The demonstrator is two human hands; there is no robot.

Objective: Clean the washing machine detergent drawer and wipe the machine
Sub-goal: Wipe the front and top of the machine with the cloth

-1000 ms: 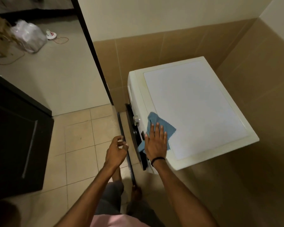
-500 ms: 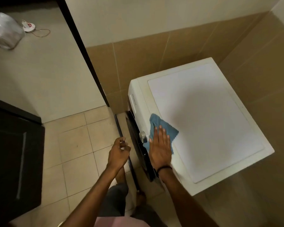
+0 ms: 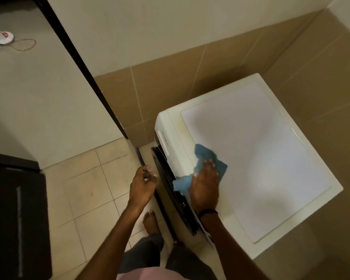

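The white front-loading washing machine [image 3: 251, 158] is standing in a corner of tan-tiled walls [image 3: 170, 81]. A blue cloth [image 3: 205, 153] is lying at the front edge of its top surface, one end drooping toward the dark front panel [image 3: 183, 207]. The right hand [image 3: 205, 188] is pressing flat on the cloth, fingers [image 3: 209, 168] straight, gripping nothing. The left hand [image 3: 141, 186] is hovering above the floor tiles [image 3: 85, 199] just beside the machine's front, its fingers loosely curled and empty. A black band [image 3: 208, 212] is circling the right wrist.

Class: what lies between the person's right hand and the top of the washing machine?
A blue cloth: the right hand presses it on the washing machine top, seen in the head view.
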